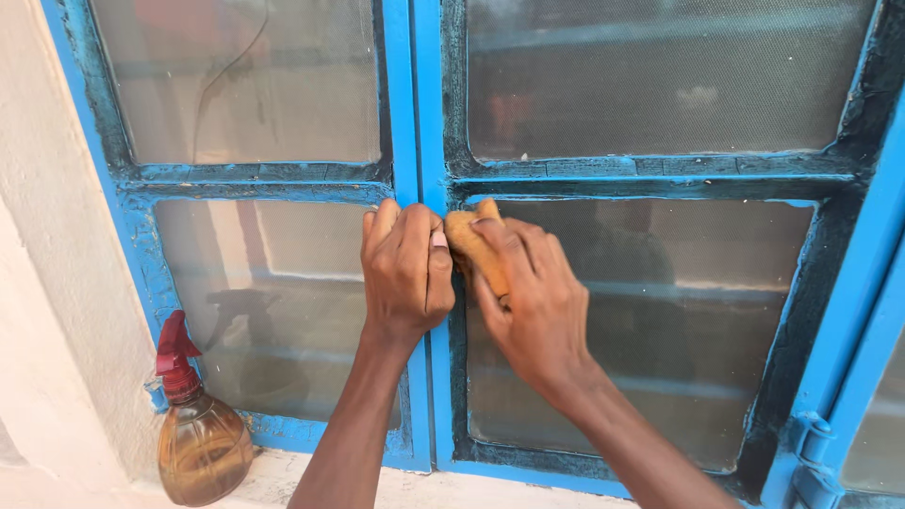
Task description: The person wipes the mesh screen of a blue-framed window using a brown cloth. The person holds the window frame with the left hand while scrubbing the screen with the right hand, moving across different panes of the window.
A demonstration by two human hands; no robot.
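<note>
Sponge [474, 247] mostly hidden under right-hand fingers [517, 247]; bottle [200, 441] base cut off.

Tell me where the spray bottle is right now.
In the head view the spray bottle stands at lower left on the window sill, against the blue window frame, left of the left hand.

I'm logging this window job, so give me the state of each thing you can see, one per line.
Left hand: pressed flat on the blue centre frame.
Right hand: holding an orange sponge against the frame.
Spray bottle: upright on the sill, holding amber liquid, red nozzle on.
Window panes: shut, hazy.
Blue paint: worn and dark along the inner edges.
</note>
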